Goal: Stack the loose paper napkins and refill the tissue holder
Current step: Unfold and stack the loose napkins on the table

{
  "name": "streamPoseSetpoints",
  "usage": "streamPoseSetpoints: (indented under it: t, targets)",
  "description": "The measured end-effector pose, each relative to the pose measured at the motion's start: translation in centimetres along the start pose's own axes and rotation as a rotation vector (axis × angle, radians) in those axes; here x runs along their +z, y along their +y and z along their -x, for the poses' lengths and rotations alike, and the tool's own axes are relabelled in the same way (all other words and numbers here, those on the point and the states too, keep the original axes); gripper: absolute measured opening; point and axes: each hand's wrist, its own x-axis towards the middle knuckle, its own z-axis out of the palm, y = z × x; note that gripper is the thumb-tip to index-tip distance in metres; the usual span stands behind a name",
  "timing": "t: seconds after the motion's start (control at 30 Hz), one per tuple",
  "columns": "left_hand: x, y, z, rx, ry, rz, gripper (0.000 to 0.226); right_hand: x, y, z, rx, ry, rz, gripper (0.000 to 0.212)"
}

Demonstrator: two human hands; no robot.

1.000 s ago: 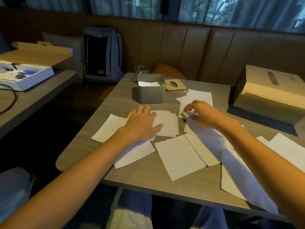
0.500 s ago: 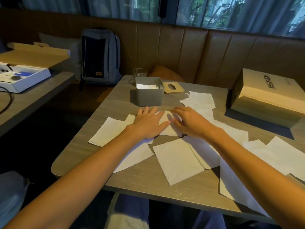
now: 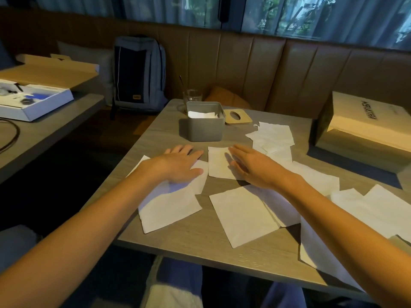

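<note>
Several white paper napkins lie scattered over the wooden table (image 3: pixel 200 238). A small folded napkin (image 3: pixel 216 162) lies between my hands. My left hand (image 3: pixel 178 165) rests flat, fingers spread, on napkins at the left (image 3: pixel 169 205). My right hand (image 3: pixel 251 165) lies flat on the right edge of the folded napkin, holding nothing. The grey tissue holder (image 3: pixel 204 127) stands open behind them with some white tissue inside. Its wooden lid (image 3: pixel 236 117) lies beside it on the right. More napkins sit at the right (image 3: pixel 273 134) and at the near right (image 3: pixel 382 210).
A drinking glass (image 3: pixel 192 96) stands behind the holder. A large cardboard box (image 3: pixel 364 123) occupies the table's right side. A backpack (image 3: pixel 139 72) leans on the bench. A second table at left carries an open white box (image 3: pixel 33 103) and a cable.
My right hand moved left from the right-hand napkin pile onto the folded napkin in the middle. My left hand slid slightly left, uncovering that napkin.
</note>
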Motion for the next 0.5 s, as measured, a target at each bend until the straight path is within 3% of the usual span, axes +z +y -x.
streamPoseSetpoints:
  t: [0.03, 0.07, 0.1, 0.17, 0.23, 0.33, 0.5]
  targets:
    - [-0.5, 0.7, -0.4, 0.025, 0.022, 0.073, 0.067, 0.6, 0.0, -0.2, 0.004, 0.019, 0.072, 0.043]
    - [-0.8, 1.5, -0.9, 0.051, 0.061, 0.162, 0.065, 0.3, -1.1, -0.1, -0.069, 0.068, 0.410, 0.046]
    - [-0.8, 2.5, -1.5, 0.069, 0.096, 0.234, 0.062, -0.3, -1.9, -0.6, -0.142, -0.054, 0.707, 0.047]
    - [-0.3, 4.1, -2.5, 0.100, 0.107, 0.274, 0.055, -0.3, -2.8, -1.4, -0.053, -0.199, 0.868, 0.044]
    - [0.8, 4.6, -3.5, 0.116, 0.071, 0.262, 0.053, -0.4, -3.5, -1.2, -0.030, -0.214, 0.831, 0.044]
    - [1.7, 3.5, -4.1, 0.105, 0.025, 0.091, 0.067, -0.9, -3.6, -1.0, 0.019, -0.262, 0.933, 0.051]
    - [1.7, 3.0, -3.2, 0.124, 0.045, -0.001, 0.069, -2.8, -3.6, -0.2, 0.139, -0.255, 0.967, 0.054]
